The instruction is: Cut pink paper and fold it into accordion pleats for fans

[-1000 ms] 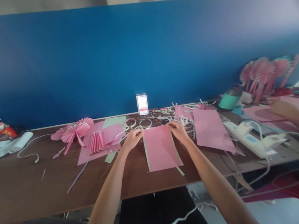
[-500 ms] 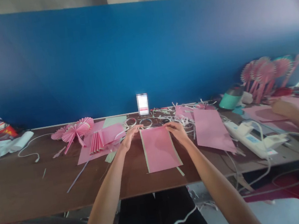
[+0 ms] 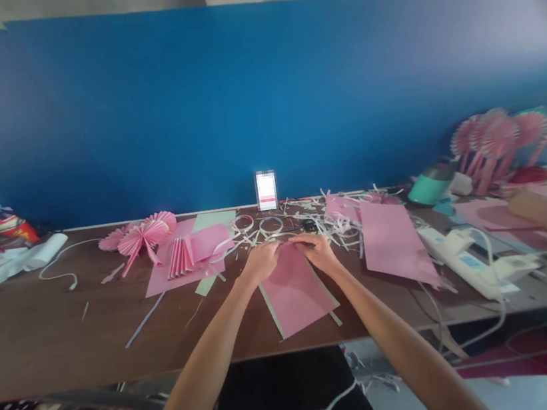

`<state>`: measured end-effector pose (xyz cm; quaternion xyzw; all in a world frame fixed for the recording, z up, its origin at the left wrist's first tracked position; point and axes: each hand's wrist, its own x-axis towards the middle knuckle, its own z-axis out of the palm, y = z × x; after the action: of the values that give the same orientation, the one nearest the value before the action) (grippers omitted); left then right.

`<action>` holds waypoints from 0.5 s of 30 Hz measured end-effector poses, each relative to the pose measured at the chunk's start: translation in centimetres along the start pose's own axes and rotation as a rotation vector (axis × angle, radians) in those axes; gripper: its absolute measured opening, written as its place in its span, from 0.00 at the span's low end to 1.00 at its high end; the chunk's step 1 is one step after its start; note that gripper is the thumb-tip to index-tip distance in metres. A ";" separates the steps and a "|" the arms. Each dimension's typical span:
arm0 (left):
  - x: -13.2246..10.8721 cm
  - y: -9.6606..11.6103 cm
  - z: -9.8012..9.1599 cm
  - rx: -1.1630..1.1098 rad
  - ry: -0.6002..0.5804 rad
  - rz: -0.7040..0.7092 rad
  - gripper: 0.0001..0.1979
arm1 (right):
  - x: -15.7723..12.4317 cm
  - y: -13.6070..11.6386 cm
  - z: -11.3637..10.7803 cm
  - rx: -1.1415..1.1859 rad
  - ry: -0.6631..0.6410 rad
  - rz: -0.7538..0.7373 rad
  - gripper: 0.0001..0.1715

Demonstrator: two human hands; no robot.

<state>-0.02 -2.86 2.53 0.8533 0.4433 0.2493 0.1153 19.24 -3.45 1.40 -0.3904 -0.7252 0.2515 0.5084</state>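
Note:
A sheet of pink paper [image 3: 298, 296] with pale tape strips along its long sides lies on the brown table in front of me. My left hand [image 3: 264, 261] is closed on its far edge, fingers bent. Close beside it, my right hand [image 3: 316, 251] pinches the same far edge. The fingertips of both hands nearly meet there and hide part of the edge. Just beyond my hands are rolls of tape [image 3: 271, 226] and a tangle of white paper strips [image 3: 339, 226].
Pleated pink paper fans [image 3: 141, 237] lie at left on pink sheets. To the right are another pink sheet [image 3: 394, 243], a white power strip [image 3: 467, 260] with cables and a green container [image 3: 427, 188]. A phone [image 3: 266, 190] stands at the back. Another person's hand [image 3: 530, 205] is far right.
My left hand has moved right, from the sheet's left corner toward my right hand. The sheet's near end has shifted a little toward me and tilted.

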 end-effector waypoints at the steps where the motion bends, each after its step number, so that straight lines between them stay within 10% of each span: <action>1: 0.0 -0.1 0.1 -0.008 -0.010 -0.005 0.17 | 0.0 0.0 0.0 -0.005 0.002 -0.005 0.15; 15: -0.3 -0.2 0.6 0.220 -0.006 0.039 0.17 | 0.0 -0.3 0.1 -0.044 -0.076 0.107 0.18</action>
<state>-0.01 -2.92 1.86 0.8699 0.4511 0.1985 0.0175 19.08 -3.62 1.58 -0.4298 -0.7275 0.2769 0.4574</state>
